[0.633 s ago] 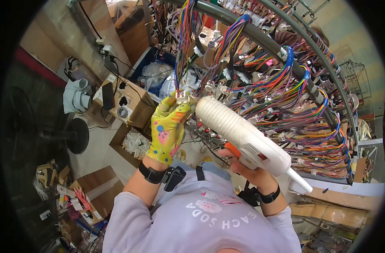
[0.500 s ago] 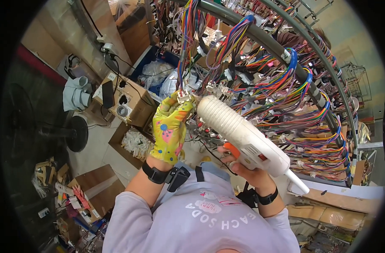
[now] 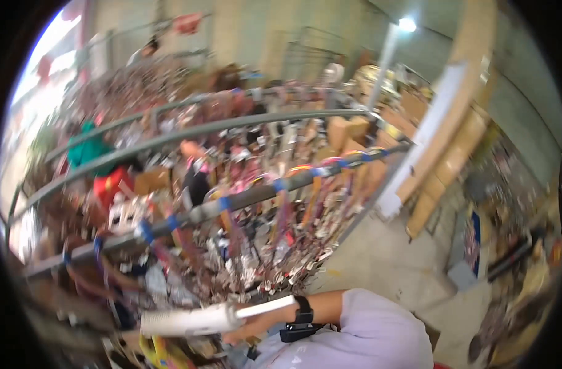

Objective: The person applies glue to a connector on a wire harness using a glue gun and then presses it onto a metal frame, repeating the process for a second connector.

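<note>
A white hot glue gun (image 3: 191, 321) lies sideways across the lower part of the view, with a white glue stick (image 3: 267, 305) poking out of its rear end toward my wrist. My right hand (image 3: 251, 329) is closed on the gun's handle, mostly behind its body. Beside the gun's front end, at the bottom edge, shows my left hand (image 3: 164, 353) in a yellow patterned glove. Its fingers are smeared and partly cut off, so what it holds is hidden. Bundles of coloured wires (image 3: 281, 215) with white connectors hang just beyond both hands.
A long metal rail (image 3: 250, 198) with blue ties carries the wire bundles, and another rail (image 3: 231, 127) runs behind it. Several people are farther back, one person in green (image 3: 90, 147). Cardboard sheets (image 3: 447, 160) stand at the right. A grey bin (image 3: 464, 273) sits on the floor.
The view has swung up and to the right, blurring the scene. Both hands and the glue gun now appear at the lower edge. My right hand still grips the gun.
</note>
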Available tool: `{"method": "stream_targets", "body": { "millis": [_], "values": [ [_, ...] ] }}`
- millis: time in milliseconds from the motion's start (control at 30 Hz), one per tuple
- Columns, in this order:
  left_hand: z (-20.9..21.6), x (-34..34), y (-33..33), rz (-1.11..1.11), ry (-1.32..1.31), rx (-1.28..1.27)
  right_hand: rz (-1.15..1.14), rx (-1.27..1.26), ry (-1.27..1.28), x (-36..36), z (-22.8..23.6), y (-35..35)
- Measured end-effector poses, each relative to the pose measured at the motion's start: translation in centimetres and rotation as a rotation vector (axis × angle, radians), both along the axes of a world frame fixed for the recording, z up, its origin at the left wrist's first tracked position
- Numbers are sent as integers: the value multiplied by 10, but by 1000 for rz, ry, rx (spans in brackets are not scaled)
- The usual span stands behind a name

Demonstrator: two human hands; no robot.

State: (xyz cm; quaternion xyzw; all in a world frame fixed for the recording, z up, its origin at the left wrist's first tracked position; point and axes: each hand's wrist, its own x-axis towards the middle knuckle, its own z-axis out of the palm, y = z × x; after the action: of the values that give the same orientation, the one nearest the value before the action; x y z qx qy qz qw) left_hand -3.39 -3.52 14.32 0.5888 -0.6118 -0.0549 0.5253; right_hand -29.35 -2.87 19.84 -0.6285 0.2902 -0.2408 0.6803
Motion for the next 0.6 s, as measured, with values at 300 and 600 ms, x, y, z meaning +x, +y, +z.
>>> {"method": "stream_targets", "body": {
  "millis": [300,600],
  "values": [
    [26,-24,-16,-160,-10,-216,-25,-301,19,-15,-4,-18],
    [43,-12,-12,25,-267,172,11,-246,-56,-7,-13,-30]
  ]
}}
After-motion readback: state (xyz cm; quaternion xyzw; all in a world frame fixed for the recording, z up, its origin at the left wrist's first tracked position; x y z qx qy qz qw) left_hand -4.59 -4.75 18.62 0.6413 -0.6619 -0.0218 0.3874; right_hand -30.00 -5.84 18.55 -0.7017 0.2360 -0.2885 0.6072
